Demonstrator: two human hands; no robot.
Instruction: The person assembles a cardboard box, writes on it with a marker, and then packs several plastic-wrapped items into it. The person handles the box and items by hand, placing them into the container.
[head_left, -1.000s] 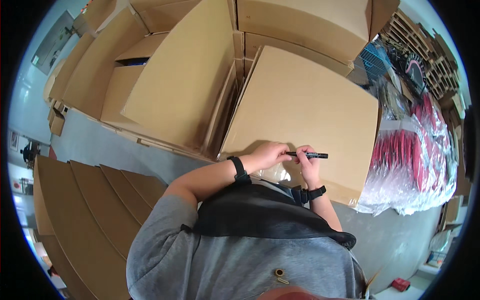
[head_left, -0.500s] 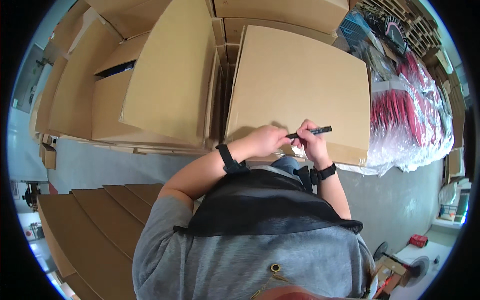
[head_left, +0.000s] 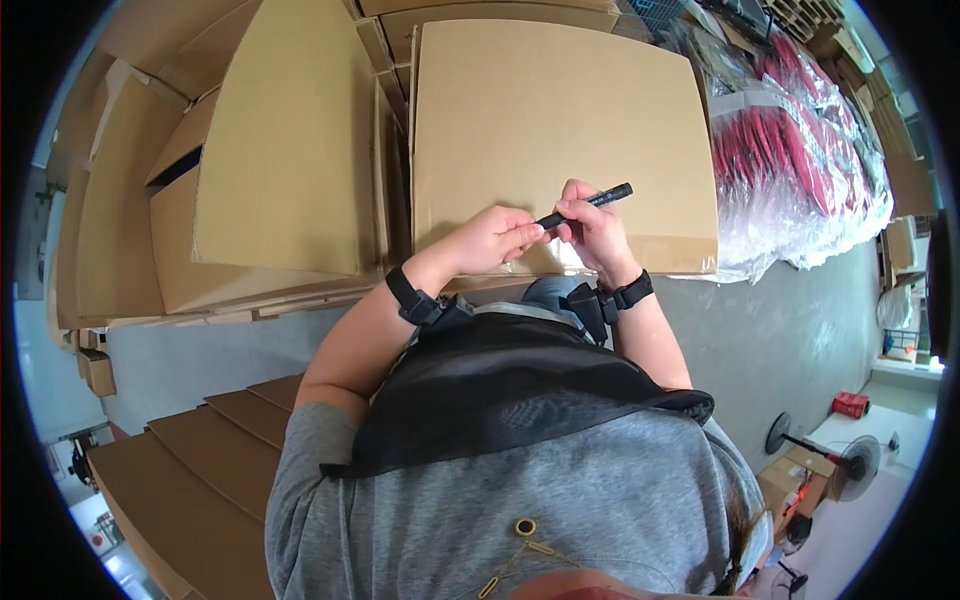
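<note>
A black marker pen slants between my two hands, above the near edge of a large closed cardboard box. My right hand is closed around the marker's middle, with one end sticking out to the upper right. At the lower end, the thumb and fingers of my left hand pinch the marker's tip or cap; which of the two, I cannot tell. Clear tape shines on the box's front edge just beneath my hands.
An opened cardboard box with a raised flap stands left of the closed one. Plastic-wrapped red goods lie to the right. Flat cardboard sheets are stacked behind on the left. A fan stands at the lower right.
The view has shifted, so the boxes sit further left and higher. Both hands keep hold of the marker, which is now tilted more steeply.
</note>
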